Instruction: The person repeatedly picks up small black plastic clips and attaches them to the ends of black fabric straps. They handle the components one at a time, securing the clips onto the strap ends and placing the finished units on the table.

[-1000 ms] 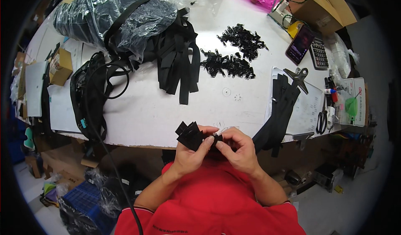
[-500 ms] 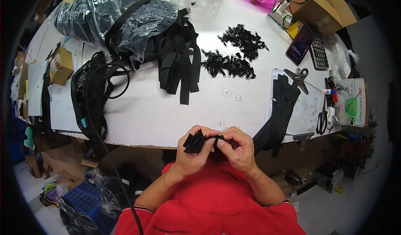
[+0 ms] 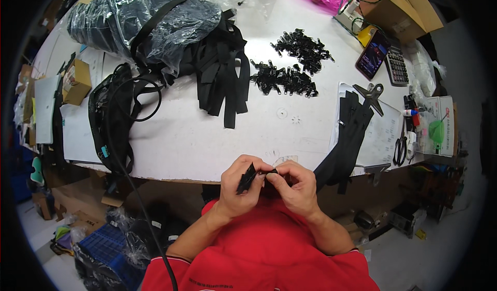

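My left hand (image 3: 239, 186) and my right hand (image 3: 293, 185) meet just in front of the near edge of the white table (image 3: 207, 141). Between them they pinch a short black strap (image 3: 247, 178), folded and standing on edge, with a small black clip at its right end under my right fingertips. A pile of cut black straps (image 3: 222, 68) lies on the table's middle. Two heaps of small black clips (image 3: 290, 63) lie to its right.
A bundle of black strap in clear plastic (image 3: 140, 17) fills the far left. Finished black straps (image 3: 344, 136) hang over the table's right edge. Scissors (image 3: 399, 148), a calculator (image 3: 397, 66), a phone (image 3: 371, 58) and cardboard boxes (image 3: 398, 9) sit at the right. Blue crates (image 3: 103, 249) stand on the floor.
The black strap has been folded narrower and turned on edge between my hands. Both hands stay at the table's near edge.
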### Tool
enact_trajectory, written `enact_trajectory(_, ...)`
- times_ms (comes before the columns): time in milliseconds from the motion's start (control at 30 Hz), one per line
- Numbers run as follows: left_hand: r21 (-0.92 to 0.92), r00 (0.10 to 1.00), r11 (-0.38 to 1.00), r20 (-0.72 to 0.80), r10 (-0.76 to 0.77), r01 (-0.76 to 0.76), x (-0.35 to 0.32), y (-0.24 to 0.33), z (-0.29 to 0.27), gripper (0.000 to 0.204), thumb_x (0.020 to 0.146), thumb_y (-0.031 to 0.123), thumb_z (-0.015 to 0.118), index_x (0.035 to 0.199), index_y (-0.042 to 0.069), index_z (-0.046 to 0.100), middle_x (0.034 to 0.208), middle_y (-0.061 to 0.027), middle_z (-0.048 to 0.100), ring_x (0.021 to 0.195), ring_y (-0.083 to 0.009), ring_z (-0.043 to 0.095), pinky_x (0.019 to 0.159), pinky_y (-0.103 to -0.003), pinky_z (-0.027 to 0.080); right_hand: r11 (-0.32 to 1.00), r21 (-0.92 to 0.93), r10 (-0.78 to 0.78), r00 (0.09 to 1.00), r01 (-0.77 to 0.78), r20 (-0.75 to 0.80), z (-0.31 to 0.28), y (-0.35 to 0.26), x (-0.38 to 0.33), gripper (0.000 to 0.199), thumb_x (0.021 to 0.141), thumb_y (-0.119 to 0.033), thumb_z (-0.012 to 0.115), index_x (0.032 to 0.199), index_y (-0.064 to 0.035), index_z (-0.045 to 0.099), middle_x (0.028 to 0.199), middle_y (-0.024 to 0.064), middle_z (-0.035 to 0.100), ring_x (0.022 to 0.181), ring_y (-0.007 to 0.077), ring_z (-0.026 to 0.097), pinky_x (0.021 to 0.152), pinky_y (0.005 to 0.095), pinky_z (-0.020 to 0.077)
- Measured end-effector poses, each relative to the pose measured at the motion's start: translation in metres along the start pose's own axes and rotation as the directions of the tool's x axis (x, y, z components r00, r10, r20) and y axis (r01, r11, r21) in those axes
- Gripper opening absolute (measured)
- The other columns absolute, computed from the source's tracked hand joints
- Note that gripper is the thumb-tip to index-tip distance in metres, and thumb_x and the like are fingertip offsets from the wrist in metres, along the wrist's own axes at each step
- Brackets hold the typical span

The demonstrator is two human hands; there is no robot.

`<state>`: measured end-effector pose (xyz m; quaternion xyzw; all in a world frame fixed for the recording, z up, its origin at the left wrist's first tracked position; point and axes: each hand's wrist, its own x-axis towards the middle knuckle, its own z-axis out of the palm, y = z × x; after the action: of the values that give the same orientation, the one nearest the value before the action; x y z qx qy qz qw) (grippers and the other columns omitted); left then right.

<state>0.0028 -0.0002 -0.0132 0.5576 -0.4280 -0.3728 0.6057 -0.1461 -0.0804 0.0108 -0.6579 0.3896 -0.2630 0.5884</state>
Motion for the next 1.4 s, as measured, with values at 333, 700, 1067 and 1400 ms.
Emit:
enact_trajectory(333,-0.087,1.0,0.996,0.02,-0.009,0.01,-0.003,-0.002,0.001,0.003,0.098,0.002,0.063,0.098,-0.001,0.063,0.093,-0.0055,0.061,0.069,-0.0086,0.058,0.061,-0.023,0.048,0.973,-0.052,-0.221,0.974,0.223,0.052,-0.016,-0.004,0.008,0.012,0.085,-0.007,0.078,0.096,-0.0052,0.073,0.087,0.003,0.066,0.067,0.0097,0.057,0.055,0.0248,0.0445)
enact_trajectory(700,-0.648,0.833,0.537,0.32,-0.451,0.54,0.008,-0.001,-0.005,0.023,0.105,0.014,0.053,0.122,-0.002,0.057,0.087,-0.0002,0.058,0.07,-0.0077,0.05,0.064,-0.025,0.043,0.968,-0.25,0.044,0.997,-0.025,0.068,-0.032,-0.006,-0.02,0.016,0.082,-0.013,0.081,0.086,-0.0015,0.07,0.071,0.0074,0.064,0.057,0.0166,0.057,0.055,0.03,0.0459)
enact_trajectory(1067,-0.477,0.729,0.572,0.576,-0.37,0.667,0.006,0.008,-0.002,0.038,0.106,0.013,0.049,0.139,-0.005,0.042,0.114,-0.0227,0.067,0.096,-0.0318,0.073,0.078,-0.038,0.062,0.99,-0.142,0.046,0.987,-0.024,0.153,-0.045,-0.037,0.021,0.03,0.088,-0.006,0.071,0.117,0.0014,0.067,0.097,0.0091,0.074,0.079,0.0129,0.066,0.074,0.0279,0.0516)
enact_trajectory(1400,-0.001,0.999,0.999,0.037,0.038,-0.038,0.003,-0.005,-0.001,0.027,0.091,0.001,0.069,0.118,0.0,0.067,0.093,-0.0075,0.069,0.077,-0.0146,0.066,0.07,-0.027,0.053,0.973,-0.186,-0.117,0.988,0.135,0.1,-0.025,-0.028,0.012,0.021,0.088,-0.003,0.071,0.109,-0.0004,0.071,0.091,0.0105,0.075,0.078,0.0127,0.072,0.064,0.0243,0.0523)
